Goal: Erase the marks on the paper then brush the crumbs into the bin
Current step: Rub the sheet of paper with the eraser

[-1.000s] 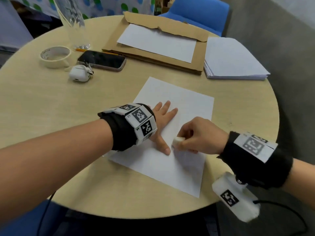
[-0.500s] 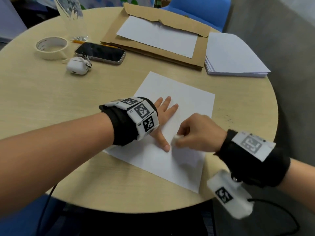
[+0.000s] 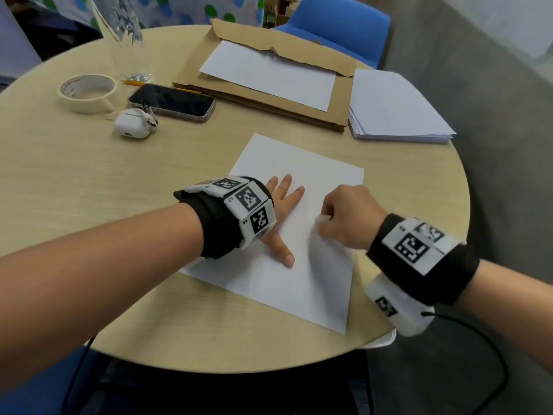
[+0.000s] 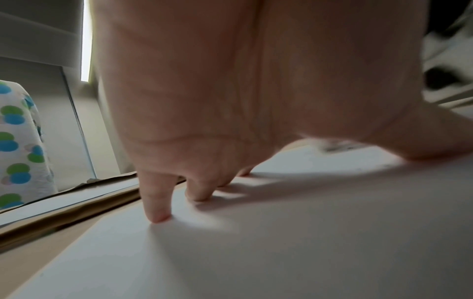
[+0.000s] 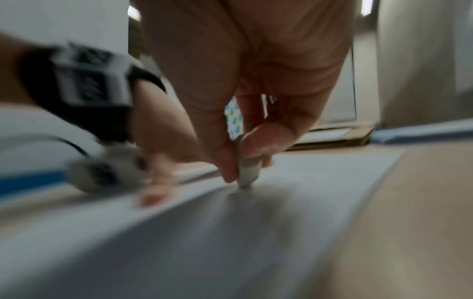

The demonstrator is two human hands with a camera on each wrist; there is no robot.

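Observation:
A white sheet of paper (image 3: 299,241) lies on the round wooden table (image 3: 89,181), near its front edge. My left hand (image 3: 282,202) presses flat on the paper's left half, fingers spread straight; in the left wrist view the left hand's fingertips (image 4: 157,216) touch the paper (image 4: 281,252). My right hand (image 3: 344,217) pinches a small white eraser (image 3: 321,219) between thumb and fingers. In the right wrist view the eraser (image 5: 247,174) has its tip on the paper (image 5: 256,232). I can make out no marks or crumbs, and no bin is in view.
At the back lie a torn brown envelope (image 3: 269,94) with a white sheet on it and a stack of paper (image 3: 395,109). A phone (image 3: 172,101), an earbud case (image 3: 133,127), a tape roll (image 3: 86,92) and a glass (image 3: 125,40) sit back left. A blue chair (image 3: 344,25) stands behind.
My right hand with the eraser has slid to the right and away from the left thumb. The left hand stays pressed on the paper.

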